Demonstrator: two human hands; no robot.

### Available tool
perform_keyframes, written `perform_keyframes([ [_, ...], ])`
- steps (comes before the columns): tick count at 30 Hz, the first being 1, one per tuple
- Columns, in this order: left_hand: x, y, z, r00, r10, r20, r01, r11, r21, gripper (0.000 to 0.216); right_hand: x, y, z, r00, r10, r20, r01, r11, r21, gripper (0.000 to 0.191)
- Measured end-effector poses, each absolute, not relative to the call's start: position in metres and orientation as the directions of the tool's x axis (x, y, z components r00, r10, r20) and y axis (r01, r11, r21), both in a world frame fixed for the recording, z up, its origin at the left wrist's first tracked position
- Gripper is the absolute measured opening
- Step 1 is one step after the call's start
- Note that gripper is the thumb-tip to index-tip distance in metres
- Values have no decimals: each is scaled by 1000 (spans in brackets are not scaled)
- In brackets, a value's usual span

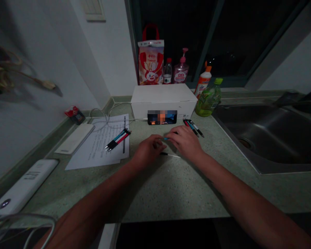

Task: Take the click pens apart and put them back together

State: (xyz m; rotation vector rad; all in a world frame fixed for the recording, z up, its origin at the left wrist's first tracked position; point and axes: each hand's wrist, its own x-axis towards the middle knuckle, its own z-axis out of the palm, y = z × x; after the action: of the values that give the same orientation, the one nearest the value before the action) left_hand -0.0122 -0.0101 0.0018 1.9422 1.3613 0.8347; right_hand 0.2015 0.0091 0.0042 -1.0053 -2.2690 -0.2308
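Both hands meet over the counter in front of the phone. My right hand (183,139) pinches a small blue pen part (166,138) between thumb and fingertips. My left hand (149,149) is curled close by, its fingertips near the blue part; what it holds, if anything, is hidden. Just below the hands, a thin pen refill (173,155) with a dark end lies on the counter. A few pens (193,127) lie beyond my right hand. To the left, several pens (118,139) in black, blue, white and red rest together on printed paper sheets (98,157).
A phone (162,117) with a cable leans against a white box (163,95). Bottles, including a green one (209,98), stand behind. At right is a metal sink (272,138). A white slab (75,138) and a long white device (26,185) lie at left.
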Motion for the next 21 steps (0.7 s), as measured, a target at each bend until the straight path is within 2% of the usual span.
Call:
perform_keyframes([
  [3,-11,-7,-1,295,951,89,399,-207,893,24,194,5,7,-583,530,616,681,732,15,19],
  [6,-11,-3,-2,263,961,86,324,-172,930,14,191,4,7,-615,500,610,653,756,39,18],
  [13,-14,2,1,195,979,56,344,-122,931,4,196,7,1,-556,588,588,680,728,-84,13],
  [21,-11,2,-6,220,975,5,345,-83,935,13,192,6,2,-613,543,574,674,738,22,19],
])
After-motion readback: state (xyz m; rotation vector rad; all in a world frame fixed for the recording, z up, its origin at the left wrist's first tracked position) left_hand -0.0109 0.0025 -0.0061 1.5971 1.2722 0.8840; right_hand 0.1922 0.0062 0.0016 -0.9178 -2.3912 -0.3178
